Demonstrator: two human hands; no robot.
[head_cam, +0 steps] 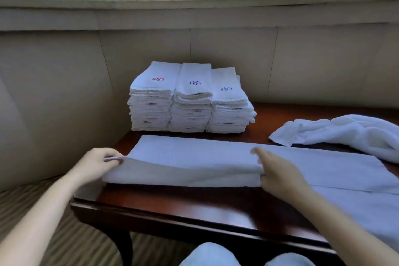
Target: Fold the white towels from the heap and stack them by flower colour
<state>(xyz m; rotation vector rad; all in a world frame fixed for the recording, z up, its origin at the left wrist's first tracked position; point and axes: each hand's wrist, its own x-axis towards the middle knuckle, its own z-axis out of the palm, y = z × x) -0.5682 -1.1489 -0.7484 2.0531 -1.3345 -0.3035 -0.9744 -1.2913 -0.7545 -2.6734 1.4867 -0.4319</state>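
Note:
A white towel (194, 157) lies stretched across the dark wooden table (183, 203), folded lengthwise. My left hand (98, 163) pinches its raised left corner. My right hand (274, 170) grips the folded near edge at the towel's middle. At the back stand three stacks of folded towels: one topped by a red flower (158, 79), one by a dark blue flower (195, 82), one by a lighter blue flower (226, 89). The heap of unfolded white towels (345, 134) lies at the right.
The table stands in a corner against beige wall panels (64, 93), under a window sill (194, 4). Striped carpet (54, 233) shows to the left and below. My knees in light trousers (216, 255) are under the table's near edge.

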